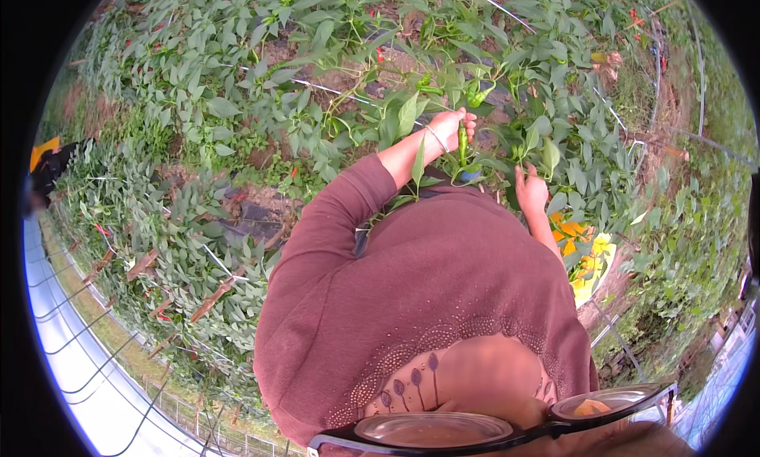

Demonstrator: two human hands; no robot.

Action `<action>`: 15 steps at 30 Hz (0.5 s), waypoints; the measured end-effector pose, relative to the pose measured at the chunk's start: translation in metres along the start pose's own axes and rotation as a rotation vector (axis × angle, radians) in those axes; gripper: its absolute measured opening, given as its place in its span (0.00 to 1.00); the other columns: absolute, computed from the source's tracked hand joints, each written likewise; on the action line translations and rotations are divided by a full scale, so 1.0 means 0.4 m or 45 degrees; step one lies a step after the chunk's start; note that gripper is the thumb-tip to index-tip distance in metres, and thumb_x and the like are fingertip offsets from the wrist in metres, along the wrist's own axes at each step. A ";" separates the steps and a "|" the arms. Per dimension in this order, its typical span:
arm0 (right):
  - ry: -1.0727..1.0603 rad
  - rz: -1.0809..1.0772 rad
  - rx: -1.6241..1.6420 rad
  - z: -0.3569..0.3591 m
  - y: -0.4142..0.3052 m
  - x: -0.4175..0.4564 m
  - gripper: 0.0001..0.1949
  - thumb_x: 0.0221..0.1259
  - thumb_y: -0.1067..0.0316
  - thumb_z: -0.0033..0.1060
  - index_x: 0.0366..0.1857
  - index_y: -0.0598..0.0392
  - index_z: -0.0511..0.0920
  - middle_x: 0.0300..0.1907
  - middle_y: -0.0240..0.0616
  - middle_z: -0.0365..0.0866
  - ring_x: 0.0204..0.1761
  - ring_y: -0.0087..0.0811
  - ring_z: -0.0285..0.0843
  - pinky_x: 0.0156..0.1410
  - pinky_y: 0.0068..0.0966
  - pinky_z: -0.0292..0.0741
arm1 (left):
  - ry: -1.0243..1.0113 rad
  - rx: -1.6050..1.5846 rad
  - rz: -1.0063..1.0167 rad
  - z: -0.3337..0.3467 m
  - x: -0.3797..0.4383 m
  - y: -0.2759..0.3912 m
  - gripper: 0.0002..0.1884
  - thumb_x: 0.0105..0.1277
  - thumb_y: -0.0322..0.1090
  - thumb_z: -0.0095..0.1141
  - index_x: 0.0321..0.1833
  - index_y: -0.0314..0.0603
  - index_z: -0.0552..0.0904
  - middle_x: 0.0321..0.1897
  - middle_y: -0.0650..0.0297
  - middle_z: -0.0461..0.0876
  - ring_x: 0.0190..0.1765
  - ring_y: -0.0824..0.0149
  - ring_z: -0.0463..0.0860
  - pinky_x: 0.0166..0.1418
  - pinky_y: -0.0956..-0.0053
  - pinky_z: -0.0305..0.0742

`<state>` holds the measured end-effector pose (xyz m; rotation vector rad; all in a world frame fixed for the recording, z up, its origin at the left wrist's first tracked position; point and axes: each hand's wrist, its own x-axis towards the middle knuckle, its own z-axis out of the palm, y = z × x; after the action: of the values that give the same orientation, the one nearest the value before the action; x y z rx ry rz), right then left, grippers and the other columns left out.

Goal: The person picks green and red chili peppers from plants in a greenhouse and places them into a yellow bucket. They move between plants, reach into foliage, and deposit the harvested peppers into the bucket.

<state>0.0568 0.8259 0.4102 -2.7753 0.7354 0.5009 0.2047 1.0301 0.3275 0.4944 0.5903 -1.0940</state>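
My left hand (450, 130), with a thin bracelet at the wrist, is curled around a long green chili pepper (463, 145), just in front of my waist. More green peppers (478, 94) hang from the plant just beyond its fingers. To the right and slightly nearer, my right hand (530, 190) is among pepper leaves (550, 158), with thumb and forefinger at the foliage. Whether those fingers pinch a stem is too small to tell. Leaves partly cover the ground between the two hands.
Pepper plants (202, 101) grow in dense rows, with red peppers (380, 54) among them. White support strings (332, 91) and wooden stakes (212, 300) run along the rows. A yellow bag or sheet (599, 267) lies by my right forearm. Black mulch film (252, 219) shows at left.
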 end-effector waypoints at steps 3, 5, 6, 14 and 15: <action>-0.183 0.009 0.006 -0.026 0.024 -0.001 0.20 0.65 0.47 0.50 0.41 0.55 0.81 0.30 0.50 0.83 0.36 0.52 0.81 0.44 0.42 0.77 | -0.075 -0.092 -0.055 0.053 -0.037 0.018 0.18 0.76 0.47 0.38 0.42 0.38 0.75 0.26 0.66 0.72 0.31 0.66 0.72 0.38 0.67 0.71; -0.409 -0.024 0.211 -0.039 0.044 -0.006 0.20 0.65 0.48 0.52 0.38 0.57 0.81 0.29 0.50 0.83 0.33 0.48 0.82 0.42 0.38 0.77 | -0.061 -0.182 -0.049 0.088 -0.058 0.022 0.19 0.76 0.47 0.37 0.42 0.38 0.75 0.26 0.66 0.71 0.31 0.66 0.71 0.38 0.68 0.71; -0.451 -0.053 0.493 -0.060 0.032 -0.018 0.16 0.66 0.54 0.54 0.38 0.59 0.81 0.31 0.44 0.84 0.32 0.34 0.82 0.40 0.28 0.76 | -0.253 -0.336 -0.136 0.108 -0.088 0.029 0.18 0.76 0.47 0.37 0.40 0.40 0.73 0.26 0.67 0.69 0.29 0.67 0.68 0.36 0.70 0.69; -0.331 -0.307 1.453 -0.260 -0.139 -0.102 0.19 0.68 0.59 0.51 0.57 0.58 0.74 0.40 0.30 0.79 0.35 0.19 0.72 0.37 0.16 0.68 | -0.627 -0.386 -0.016 0.207 -0.171 0.022 0.16 0.75 0.47 0.40 0.35 0.43 0.71 0.25 0.67 0.67 0.28 0.68 0.65 0.35 0.72 0.64; -0.372 -0.371 1.439 -0.283 -0.149 -0.110 0.20 0.67 0.58 0.51 0.57 0.58 0.73 0.40 0.30 0.78 0.34 0.18 0.72 0.37 0.16 0.68 | -0.613 -0.374 0.030 0.216 -0.177 0.017 0.16 0.75 0.47 0.41 0.35 0.43 0.71 0.25 0.67 0.67 0.28 0.68 0.65 0.35 0.72 0.64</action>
<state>0.0818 0.8618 0.5382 -1.6569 0.3453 0.2763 0.2042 1.0250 0.4391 -0.0228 0.3095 -1.0347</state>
